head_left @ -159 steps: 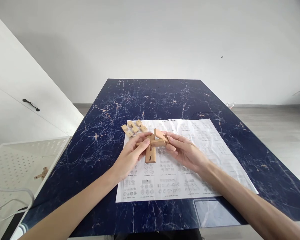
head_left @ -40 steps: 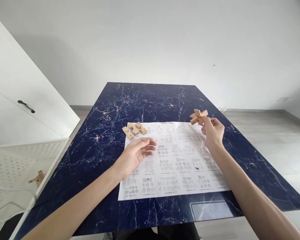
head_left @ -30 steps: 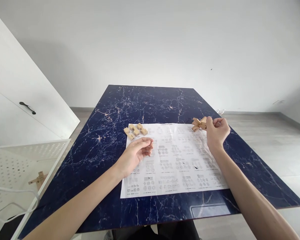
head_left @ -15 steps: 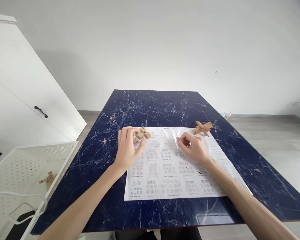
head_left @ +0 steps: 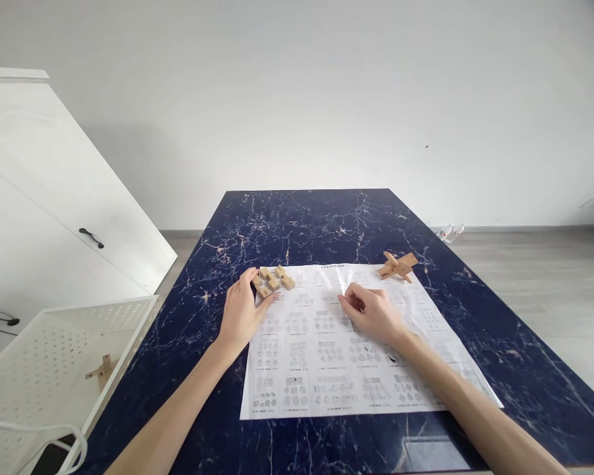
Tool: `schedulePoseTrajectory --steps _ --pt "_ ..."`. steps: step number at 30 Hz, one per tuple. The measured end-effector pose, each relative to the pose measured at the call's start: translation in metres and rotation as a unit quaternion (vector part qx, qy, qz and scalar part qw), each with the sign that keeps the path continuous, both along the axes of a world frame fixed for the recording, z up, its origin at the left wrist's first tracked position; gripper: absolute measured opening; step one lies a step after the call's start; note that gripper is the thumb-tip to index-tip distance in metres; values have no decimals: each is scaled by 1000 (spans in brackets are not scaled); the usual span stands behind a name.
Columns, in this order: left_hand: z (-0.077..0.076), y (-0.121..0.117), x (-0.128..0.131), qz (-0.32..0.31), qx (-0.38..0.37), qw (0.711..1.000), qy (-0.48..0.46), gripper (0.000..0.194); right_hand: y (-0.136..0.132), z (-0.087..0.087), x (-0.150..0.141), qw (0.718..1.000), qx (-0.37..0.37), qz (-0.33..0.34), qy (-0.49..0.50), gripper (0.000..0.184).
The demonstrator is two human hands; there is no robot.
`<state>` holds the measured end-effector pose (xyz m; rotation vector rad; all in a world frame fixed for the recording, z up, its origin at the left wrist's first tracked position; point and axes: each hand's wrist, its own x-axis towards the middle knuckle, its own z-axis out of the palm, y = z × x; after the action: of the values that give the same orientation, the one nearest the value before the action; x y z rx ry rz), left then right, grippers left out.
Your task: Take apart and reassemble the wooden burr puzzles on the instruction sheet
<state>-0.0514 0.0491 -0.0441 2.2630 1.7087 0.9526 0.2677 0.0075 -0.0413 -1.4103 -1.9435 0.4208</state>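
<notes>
My left hand [head_left: 241,310] rests at the left edge of the printed sheet [head_left: 321,363], thumb and fingers spread around the near-left side of several notched wooden puzzle pieces [head_left: 273,282]. Its fingertips are beside the leftmost piece; whether they touch it I cannot tell. Curled on the middle of the sheet is my right hand [head_left: 373,311], with nothing visible in its closed fingers. An interlocked wooden puzzle cross [head_left: 397,267] lies at the sheet's far right corner, apart from both hands.
The dark blue marbled table [head_left: 301,227] bears the sheet. To the left stands a white perforated bin [head_left: 34,356] with another wooden cross [head_left: 103,371] and a white cable [head_left: 72,429]. A white cabinet [head_left: 54,191] is behind it. Clear plastic items [head_left: 450,232] show past the table's right edge.
The two hands worked on the wooden cross together, then my right hand set it down at the far right corner and came back to mid-sheet. My left hand moved to the loose pieces.
</notes>
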Motion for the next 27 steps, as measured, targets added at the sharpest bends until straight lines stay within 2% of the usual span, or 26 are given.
schedulePoseTrajectory --steps 7,17,20,27 --pt "-1 2 2 12 -12 1000 -3 71 0 -2 -2 1000 -25 7 4 29" --pt "6 14 7 -32 -7 999 25 67 1 -3 -3 999 -35 17 -2 30" --pt "9 16 13 -49 -8 998 30 63 2 -1 -3 999 -34 20 -8 28" --pt "14 18 38 -78 -4 996 39 66 6 1 -3 999 -39 25 -22 27"
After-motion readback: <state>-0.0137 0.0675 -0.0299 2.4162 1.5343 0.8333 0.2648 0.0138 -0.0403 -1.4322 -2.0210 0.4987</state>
